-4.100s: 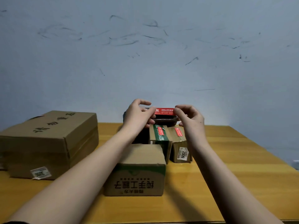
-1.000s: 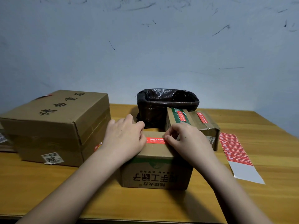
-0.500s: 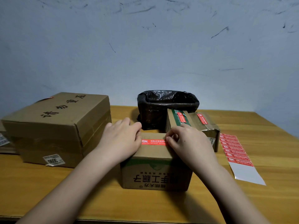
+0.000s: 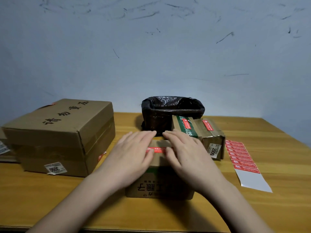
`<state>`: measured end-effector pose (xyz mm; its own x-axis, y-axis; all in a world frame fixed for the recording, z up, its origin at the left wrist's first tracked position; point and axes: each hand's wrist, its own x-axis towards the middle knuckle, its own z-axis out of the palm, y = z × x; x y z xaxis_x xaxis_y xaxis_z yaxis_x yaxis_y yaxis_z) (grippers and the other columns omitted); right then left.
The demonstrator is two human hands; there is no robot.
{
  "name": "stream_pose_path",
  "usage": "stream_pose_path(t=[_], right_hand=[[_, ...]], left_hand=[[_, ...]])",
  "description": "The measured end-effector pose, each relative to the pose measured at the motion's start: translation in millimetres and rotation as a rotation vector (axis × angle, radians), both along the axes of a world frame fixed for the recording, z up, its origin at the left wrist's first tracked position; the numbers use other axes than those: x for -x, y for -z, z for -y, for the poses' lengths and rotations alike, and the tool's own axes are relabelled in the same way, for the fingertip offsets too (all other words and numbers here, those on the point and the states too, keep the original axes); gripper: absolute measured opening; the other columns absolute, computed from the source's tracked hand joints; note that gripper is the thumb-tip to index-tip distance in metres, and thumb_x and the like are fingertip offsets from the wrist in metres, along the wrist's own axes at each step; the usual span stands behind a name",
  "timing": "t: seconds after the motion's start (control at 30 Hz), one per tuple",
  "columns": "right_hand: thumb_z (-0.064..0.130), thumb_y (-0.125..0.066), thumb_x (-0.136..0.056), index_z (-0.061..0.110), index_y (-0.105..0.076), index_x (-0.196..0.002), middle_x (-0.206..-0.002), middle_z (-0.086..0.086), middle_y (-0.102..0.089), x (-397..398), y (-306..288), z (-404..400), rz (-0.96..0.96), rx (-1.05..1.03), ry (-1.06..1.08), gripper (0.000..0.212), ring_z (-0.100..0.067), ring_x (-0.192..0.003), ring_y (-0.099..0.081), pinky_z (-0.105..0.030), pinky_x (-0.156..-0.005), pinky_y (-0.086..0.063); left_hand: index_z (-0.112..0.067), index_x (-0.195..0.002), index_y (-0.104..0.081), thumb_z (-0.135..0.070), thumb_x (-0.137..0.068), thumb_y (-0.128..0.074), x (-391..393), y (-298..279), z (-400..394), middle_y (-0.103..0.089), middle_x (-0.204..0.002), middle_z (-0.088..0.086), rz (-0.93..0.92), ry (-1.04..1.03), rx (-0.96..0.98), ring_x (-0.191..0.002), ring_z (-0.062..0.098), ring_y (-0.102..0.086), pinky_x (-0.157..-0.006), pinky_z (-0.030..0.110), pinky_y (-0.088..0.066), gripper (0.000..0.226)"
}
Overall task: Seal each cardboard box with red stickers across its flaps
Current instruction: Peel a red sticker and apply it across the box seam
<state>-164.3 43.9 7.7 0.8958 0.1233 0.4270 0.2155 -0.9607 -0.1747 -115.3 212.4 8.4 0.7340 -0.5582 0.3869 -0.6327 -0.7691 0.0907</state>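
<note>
Two hands, the left and the right, were laid flat with straight fingers on top of the small box at the desk's near middle, nothing being gripped. A red sticker was seen across the box's flaps, between and partly under the hands. A big box was set to the left, a black-lined bin and two stickered boxes behind, and a sticker sheet to the right.
</note>
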Motion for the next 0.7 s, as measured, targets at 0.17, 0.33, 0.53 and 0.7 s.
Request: stream_pose_path(t=[0.17,0.33,0.53,0.7], right_hand=[[0.053,0.009,-0.070,0.024,-0.019,-0.152,-0.159,0.009,-0.018,12,10,-6,-0.147,0.133,-0.028,0.091,-0.006,-0.148,-0.003,-0.023,-0.115,0.004],[0.054,0.009,-0.069,0.022,-0.021,-0.152,-0.160,0.005,-0.019,12,15,-8,-0.139,0.138,-0.001,0.094,-0.007,-0.147,-0.010,-0.025,-0.118,-0.002],[0.055,0.012,-0.067,0.024,-0.021,-0.151,-0.160,0.006,-0.018,19,12,0,-0.133,0.148,0.062,0.096,-0.008,-0.147,-0.010,-0.025,-0.118,-0.002],[0.057,0.011,-0.067,0.024,-0.024,-0.150,-0.160,0.005,-0.019,20,16,4,-0.134,0.115,0.125,0.096,-0.010,-0.148,-0.010,-0.033,-0.119,-0.009]], left_hand=[[-0.031,-0.153,-0.003,-0.055,-0.070,0.013,11,14,-3,-0.006,-0.159,-0.016,-0.067,0.044,-0.100,-0.144,-0.002,0.000,-0.115,0.020,0.010,0.087],[-0.030,-0.152,-0.012,-0.058,-0.072,0.008,11,20,0,-0.012,-0.159,-0.015,-0.050,0.036,-0.079,-0.144,-0.002,-0.006,-0.112,0.017,0.008,0.087],[-0.029,-0.152,-0.010,-0.063,-0.076,0.004,18,16,-6,-0.010,-0.158,-0.014,-0.047,-0.039,-0.062,-0.145,0.002,-0.007,-0.107,0.016,0.007,0.084],[-0.031,-0.151,-0.012,-0.067,-0.068,0.011,17,19,-11,-0.012,-0.158,-0.015,-0.058,-0.092,-0.053,-0.145,0.002,-0.006,-0.114,0.020,0.001,0.094]])
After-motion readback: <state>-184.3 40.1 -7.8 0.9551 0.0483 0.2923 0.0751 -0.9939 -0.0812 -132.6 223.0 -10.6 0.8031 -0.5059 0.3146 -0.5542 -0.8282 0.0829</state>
